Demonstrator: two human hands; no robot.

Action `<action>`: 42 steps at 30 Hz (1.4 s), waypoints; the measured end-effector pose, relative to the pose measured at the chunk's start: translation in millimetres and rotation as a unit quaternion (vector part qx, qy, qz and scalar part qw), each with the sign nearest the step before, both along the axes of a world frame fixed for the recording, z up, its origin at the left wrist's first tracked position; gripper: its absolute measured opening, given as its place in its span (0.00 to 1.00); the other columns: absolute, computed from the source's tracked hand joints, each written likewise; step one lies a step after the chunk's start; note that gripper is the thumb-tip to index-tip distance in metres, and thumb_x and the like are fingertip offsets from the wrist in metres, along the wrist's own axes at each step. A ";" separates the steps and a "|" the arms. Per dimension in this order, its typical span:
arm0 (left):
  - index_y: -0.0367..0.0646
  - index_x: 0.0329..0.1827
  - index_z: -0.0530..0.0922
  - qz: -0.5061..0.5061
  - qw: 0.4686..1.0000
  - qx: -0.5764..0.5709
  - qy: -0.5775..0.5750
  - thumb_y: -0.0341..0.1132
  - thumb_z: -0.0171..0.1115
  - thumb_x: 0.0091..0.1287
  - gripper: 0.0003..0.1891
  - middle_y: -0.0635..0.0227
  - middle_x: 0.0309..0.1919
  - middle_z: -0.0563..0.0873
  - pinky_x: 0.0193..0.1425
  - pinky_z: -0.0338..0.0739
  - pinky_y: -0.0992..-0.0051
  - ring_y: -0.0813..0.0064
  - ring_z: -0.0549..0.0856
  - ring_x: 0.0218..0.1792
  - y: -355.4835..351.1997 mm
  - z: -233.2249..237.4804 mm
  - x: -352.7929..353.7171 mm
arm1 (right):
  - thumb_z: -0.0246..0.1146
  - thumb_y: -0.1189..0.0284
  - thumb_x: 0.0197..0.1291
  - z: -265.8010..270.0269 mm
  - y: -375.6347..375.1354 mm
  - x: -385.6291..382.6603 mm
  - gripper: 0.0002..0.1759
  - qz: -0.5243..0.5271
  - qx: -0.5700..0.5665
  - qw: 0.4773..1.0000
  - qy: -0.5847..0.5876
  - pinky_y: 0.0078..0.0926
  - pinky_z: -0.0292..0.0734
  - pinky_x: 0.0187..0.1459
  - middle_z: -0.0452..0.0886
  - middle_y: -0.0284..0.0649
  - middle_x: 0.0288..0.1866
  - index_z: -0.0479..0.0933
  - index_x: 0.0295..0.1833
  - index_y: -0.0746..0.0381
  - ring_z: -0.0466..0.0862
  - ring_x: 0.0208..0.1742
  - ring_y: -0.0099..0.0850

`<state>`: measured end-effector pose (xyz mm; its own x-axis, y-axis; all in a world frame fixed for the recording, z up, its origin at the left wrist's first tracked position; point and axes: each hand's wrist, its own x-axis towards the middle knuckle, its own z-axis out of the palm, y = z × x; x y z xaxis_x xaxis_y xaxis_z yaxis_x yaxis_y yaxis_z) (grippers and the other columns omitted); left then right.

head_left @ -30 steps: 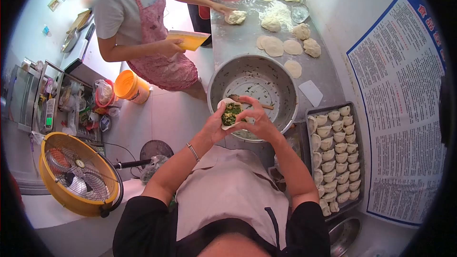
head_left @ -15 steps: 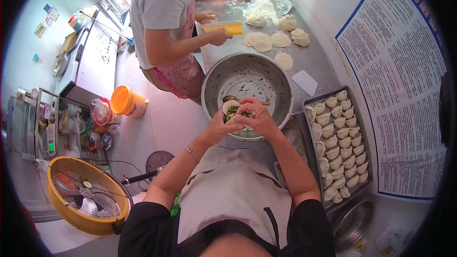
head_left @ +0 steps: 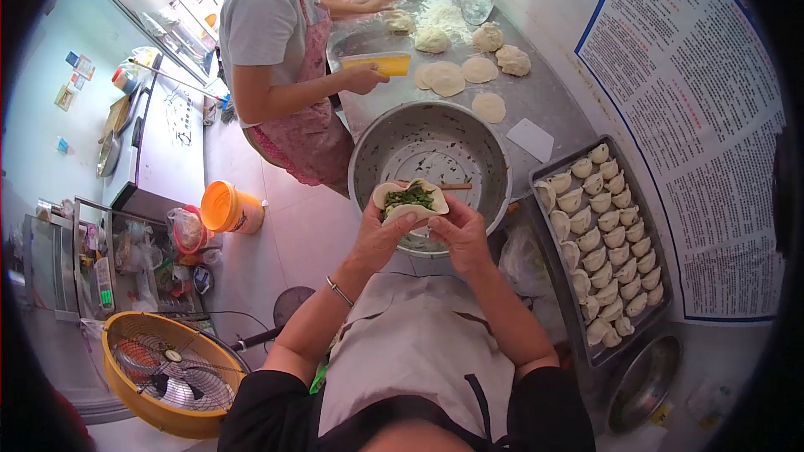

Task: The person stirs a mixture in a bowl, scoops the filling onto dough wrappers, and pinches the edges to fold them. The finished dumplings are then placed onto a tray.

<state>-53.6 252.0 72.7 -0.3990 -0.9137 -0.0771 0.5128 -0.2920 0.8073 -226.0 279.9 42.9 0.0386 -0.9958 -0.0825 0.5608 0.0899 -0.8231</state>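
Over the near part of a large metal basin [head_left: 479, 144], an unsealed dumpling [head_left: 409, 197] lies cupped between both hands. Its pale wrapper curls up around chopped green filling, and the top gapes open. My left hand [head_left: 382, 233] supports its left side and underside, thumb along the near edge. My right hand [head_left: 463, 236] pinches the right near edge of the wrapper. Green scraps cling to the basin's inside. A wooden utensil handle [head_left: 457, 187] shows in the basin behind the dumpling; its other end is hidden.
A tray [head_left: 596, 362] with rows of folded dumplings stands at right. Beyond the basin, the metal table [head_left: 553, 105] carries round wrappers [head_left: 446, 79], dough lumps, flour and a white scraper [head_left: 530, 140]. A co-worker [head_left: 272, 50] holds a yellow container [head_left: 378, 63]. A fan [head_left: 172, 372] stands lower left.
My right fingers have moved off the top of the filling to the wrapper's right edge, so the filling shows fully. The co-worker's other hand has reached farther back. The view has shifted slightly.
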 end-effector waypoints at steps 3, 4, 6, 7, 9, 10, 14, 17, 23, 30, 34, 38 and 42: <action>0.47 0.67 0.66 0.005 1.000 0.005 -0.008 0.29 0.68 0.69 0.26 0.63 0.62 0.77 0.67 0.80 0.64 0.67 0.81 0.62 3.0 -6.7 -2.6 | 0.74 0.73 0.61 -0.2 4.9 8.2 0.27 -0.066 -0.020 0.997 0.032 0.18 0.79 0.34 0.84 0.35 0.46 0.78 0.65 0.68 0.83 0.39 0.19; 0.47 0.67 0.65 0.008 1.000 0.006 -0.013 0.29 0.68 0.69 0.27 0.62 0.62 0.77 0.67 0.81 0.64 0.67 0.81 0.62 2.9 -8.1 -3.7 | 0.74 0.73 0.61 1.1 5.3 8.8 0.25 -0.098 -0.043 0.992 0.067 0.19 0.78 0.31 0.84 0.36 0.44 0.79 0.63 0.68 0.83 0.37 0.19; 0.48 0.67 0.65 0.001 1.000 0.016 -0.008 0.29 0.68 0.70 0.26 0.63 0.61 0.77 0.67 0.81 0.63 0.67 0.81 0.62 5.4 -4.5 -6.3 | 0.73 0.76 0.60 11.9 10.5 4.1 0.20 -0.147 -0.105 0.958 0.223 0.18 0.76 0.29 0.85 0.36 0.41 0.82 0.59 0.67 0.81 0.32 0.19; 0.48 0.67 0.66 -0.002 1.000 0.022 -0.006 0.30 0.67 0.70 0.26 0.64 0.61 0.77 0.67 0.81 0.63 0.68 0.81 0.62 7.1 -1.5 -7.9 | 0.72 0.77 0.60 15.1 12.5 1.2 0.18 -0.169 -0.134 0.930 0.298 0.18 0.76 0.29 0.85 0.36 0.40 0.84 0.56 0.67 0.80 0.30 0.20; 0.49 0.66 0.66 -0.007 1.000 0.029 0.004 0.30 0.67 0.70 0.25 0.66 0.60 0.77 0.66 0.82 0.63 0.69 0.81 0.62 9.7 0.7 -10.3 | 0.73 0.78 0.59 12.2 10.9 -5.5 0.16 -0.209 -0.228 0.865 0.394 0.19 0.74 0.28 0.84 0.35 0.36 0.85 0.54 0.66 0.79 0.28 0.21; 0.49 0.66 0.66 -0.009 0.999 0.032 0.009 0.30 0.67 0.70 0.25 0.67 0.60 0.77 0.66 0.82 0.63 0.69 0.81 0.62 10.7 1.4 -11.0 | 0.73 0.78 0.59 11.3 9.6 -7.7 0.15 -0.227 -0.273 0.826 0.439 0.19 0.73 0.28 0.83 0.35 0.34 0.86 0.52 0.65 0.78 0.27 0.21; 0.50 0.65 0.67 -0.013 1.000 0.022 -0.011 0.30 0.67 0.70 0.24 0.69 0.60 0.77 0.66 0.82 0.63 0.70 0.81 0.61 13.2 2.7 -12.6 | 0.74 0.77 0.56 15.4 8.0 -14.1 0.14 -0.220 -0.301 0.825 0.425 0.19 0.72 0.29 0.81 0.34 0.32 0.87 0.49 0.65 0.77 0.28 0.23; 0.49 0.64 0.68 -0.020 0.999 -0.015 -0.038 0.31 0.68 0.70 0.23 0.69 0.60 0.77 0.66 0.82 0.63 0.71 0.80 0.61 11.4 0.2 -8.2 | 0.76 0.75 0.54 22.8 3.5 -19.6 0.16 -0.170 -0.229 0.902 0.325 0.18 0.75 0.32 0.83 0.36 0.35 0.87 0.50 0.63 0.80 0.32 0.23; 0.46 0.61 0.71 -0.031 0.993 -0.091 -0.068 0.30 0.67 0.71 0.19 0.65 0.61 0.78 0.66 0.77 0.71 0.73 0.79 0.62 7.5 7.7 -8.3 | 0.77 0.74 0.53 21.9 1.3 -20.4 0.17 -0.115 -0.179 0.946 0.244 0.20 0.78 0.36 0.84 0.37 0.41 0.87 0.50 0.63 0.82 0.36 0.24; 0.46 0.61 0.68 -0.065 0.992 -0.085 -0.073 0.38 0.68 0.71 0.22 0.59 0.66 0.74 0.65 0.83 0.64 0.68 0.79 0.63 5.9 9.7 -11.7 | 0.77 0.76 0.51 14.0 6.7 -22.8 0.15 -0.208 -0.308 0.838 0.398 0.24 0.79 0.37 0.84 0.38 0.37 0.88 0.47 0.62 0.84 0.37 0.29; 0.46 0.61 0.68 -0.072 0.994 -0.058 -0.053 0.38 0.66 0.72 0.20 0.59 0.67 0.74 0.66 0.82 0.67 0.70 0.79 0.63 6.7 13.5 -12.2 | 0.77 0.77 0.51 22.3 1.5 -28.8 0.14 -0.183 -0.326 0.834 0.407 0.26 0.80 0.39 0.83 0.38 0.38 0.88 0.45 0.62 0.84 0.38 0.30; 0.45 0.61 0.71 -0.061 0.988 -0.097 -0.103 0.35 0.65 0.73 0.17 0.61 0.65 0.77 0.64 0.79 0.72 0.74 0.80 0.61 6.0 14.1 -10.0 | 0.78 0.75 0.50 31.2 -1.0 -29.5 0.14 -0.136 -0.291 0.885 0.337 0.26 0.80 0.39 0.81 0.37 0.41 0.88 0.45 0.62 0.82 0.41 0.27; 0.45 0.59 0.72 -0.068 0.979 -0.137 -0.133 0.35 0.64 0.74 0.15 0.62 0.63 0.78 0.62 0.78 0.75 0.77 0.79 0.59 2.1 12.2 -9.3 | 0.78 0.74 0.50 31.6 -4.8 -28.4 0.16 -0.076 -0.231 0.935 0.257 0.25 0.80 0.39 0.81 0.36 0.42 0.88 0.47 0.62 0.82 0.42 0.25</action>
<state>-62.8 254.1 84.9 -0.5174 -0.8545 0.0461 0.2443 -0.0958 0.9650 -254.4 275.1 74.5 -0.0329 -0.9205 0.3892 0.0575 -0.3906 -0.9188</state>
